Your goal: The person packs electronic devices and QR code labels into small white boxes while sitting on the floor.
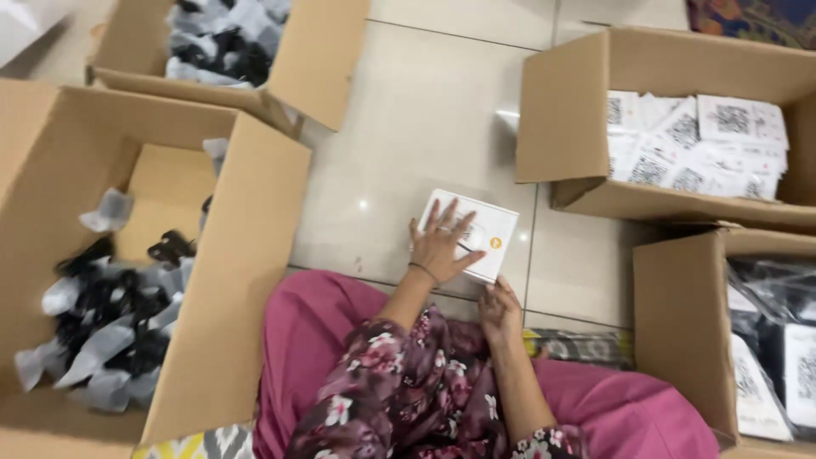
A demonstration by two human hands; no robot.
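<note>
A small white box with a yellow dot lies on the tiled floor in front of my knees. My left hand rests flat on its lid with the fingers spread; a thin bracelet circles the wrist. My right hand has its fingers curled at the box's near right corner, gripping the edge. I sit on the floor in pink trousers and floral sleeves.
A big cardboard box at left holds black items in grey wrapping; a similar box stands behind it. At right, one carton holds white packets with square code prints, and another holds dark bagged items.
</note>
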